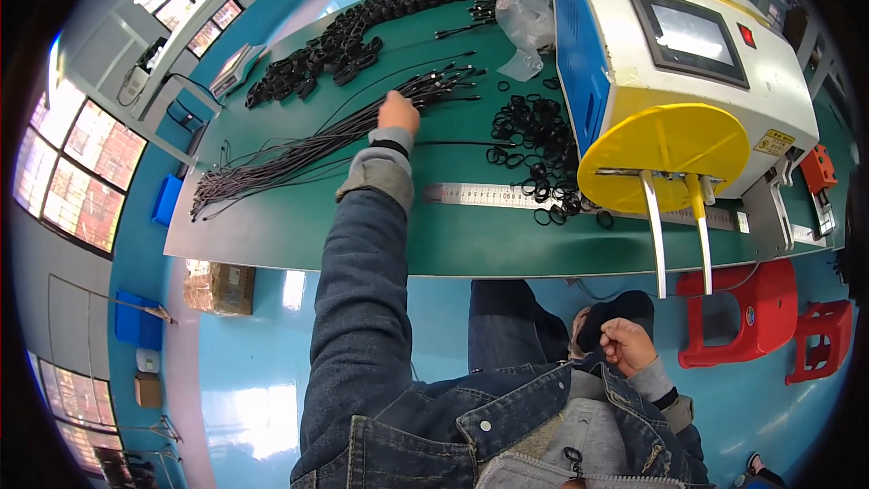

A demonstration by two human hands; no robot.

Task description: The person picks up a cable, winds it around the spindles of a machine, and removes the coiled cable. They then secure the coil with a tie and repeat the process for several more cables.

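Note:
My left hand (398, 115) reaches over the table onto a long bundle of thin black cables (290, 158). Its fingers are curled closed on the cables, and which strands they grip is partly hidden. The connector ends (444, 81) of the bundle fan out just beyond the hand. One separate cable (466, 142) lies straight to the right of my wrist. My right hand (627, 347) hovers above my lap, away from the table, with fingers curled together. Whatever it may hold is too small or hidden to make out.
A white and blue machine (688, 54) with a yellow disc (665, 154) and two prongs stands on the right. Loose black rings (534, 131) lie beside it, near a steel ruler (480, 195). Black coils (335, 50) line the back. Red stools (747, 321) stand below the table's right.

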